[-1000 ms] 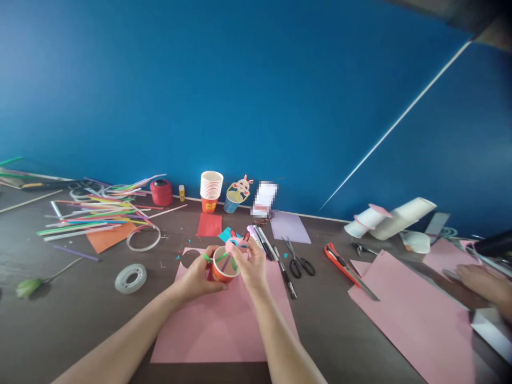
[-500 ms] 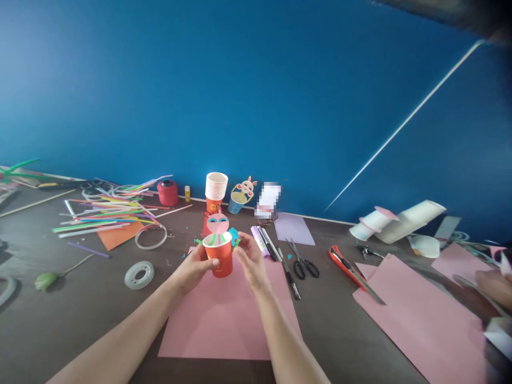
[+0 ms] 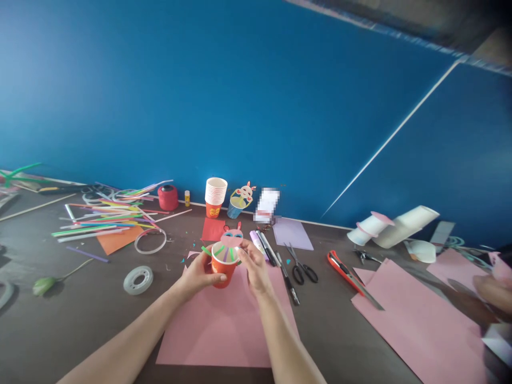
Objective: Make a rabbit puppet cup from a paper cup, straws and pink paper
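Note:
My left hand wraps round a red paper cup, thumb across its front. Green and purple strips show inside its white rim. Above the far rim stands a pink paper animal face with ears and blue eye shapes. My right hand is closed at the face's lower right edge, close to the rim; its fingertips partly cover the contact. The cup is held above a pink paper sheet and leans slightly.
Behind stand stacked cups and a blue cup with a paper face. Markers, scissors and a box cutter with bare blade lie right. Left are straws and a tape roll. Another person's hand shows far right.
The cup has come slightly nearer and tilted, showing more of its inside. The pink face has shifted right and down. My right fingers have moved to its edge; the teal piece is out of sight.

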Tool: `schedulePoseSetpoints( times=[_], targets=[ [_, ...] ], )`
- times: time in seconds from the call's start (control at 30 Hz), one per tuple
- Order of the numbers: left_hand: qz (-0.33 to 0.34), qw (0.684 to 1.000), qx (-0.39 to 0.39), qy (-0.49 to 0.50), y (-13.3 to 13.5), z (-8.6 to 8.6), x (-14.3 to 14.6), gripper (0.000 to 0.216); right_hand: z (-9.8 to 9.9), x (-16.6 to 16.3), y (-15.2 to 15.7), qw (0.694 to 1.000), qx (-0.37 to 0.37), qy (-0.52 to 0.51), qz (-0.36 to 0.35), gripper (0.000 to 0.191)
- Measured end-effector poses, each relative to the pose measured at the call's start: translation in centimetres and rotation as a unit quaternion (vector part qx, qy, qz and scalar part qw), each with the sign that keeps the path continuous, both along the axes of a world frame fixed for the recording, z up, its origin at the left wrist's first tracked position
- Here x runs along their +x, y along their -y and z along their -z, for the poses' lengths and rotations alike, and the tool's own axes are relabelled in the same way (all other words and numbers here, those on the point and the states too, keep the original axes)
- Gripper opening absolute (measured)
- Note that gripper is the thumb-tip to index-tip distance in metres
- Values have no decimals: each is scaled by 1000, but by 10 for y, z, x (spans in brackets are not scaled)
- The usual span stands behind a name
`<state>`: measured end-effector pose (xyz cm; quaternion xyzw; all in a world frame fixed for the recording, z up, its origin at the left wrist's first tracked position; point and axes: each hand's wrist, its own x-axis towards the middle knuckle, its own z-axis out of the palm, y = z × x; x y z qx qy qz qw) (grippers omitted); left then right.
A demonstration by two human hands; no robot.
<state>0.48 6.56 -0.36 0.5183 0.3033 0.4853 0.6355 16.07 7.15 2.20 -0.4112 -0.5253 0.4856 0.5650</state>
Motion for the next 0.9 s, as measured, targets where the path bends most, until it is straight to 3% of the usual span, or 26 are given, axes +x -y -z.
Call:
schedulePoseSetpoints(
  times=[0.13, 0.27, 0.57, 0.9],
  targets=[
    [-74, 996, -7, -40, -3, 3, 1, 61, 11, -4, -3, 999, 3, -8, 35, 31],
    [-134, 989, -32, -62, -5, 2, -1, 56, 21, -5, -7, 1000, -7, 6, -15, 29],
    [-125, 983, -17, -131, -5, 1, -5, 51, 26, -4, -11, 997, -3, 78, 6, 21],
    [-99, 989, 1, -106, -8, 4, -8, 45, 25, -5, -8, 994, 9, 107, 36, 21]
  ],
)
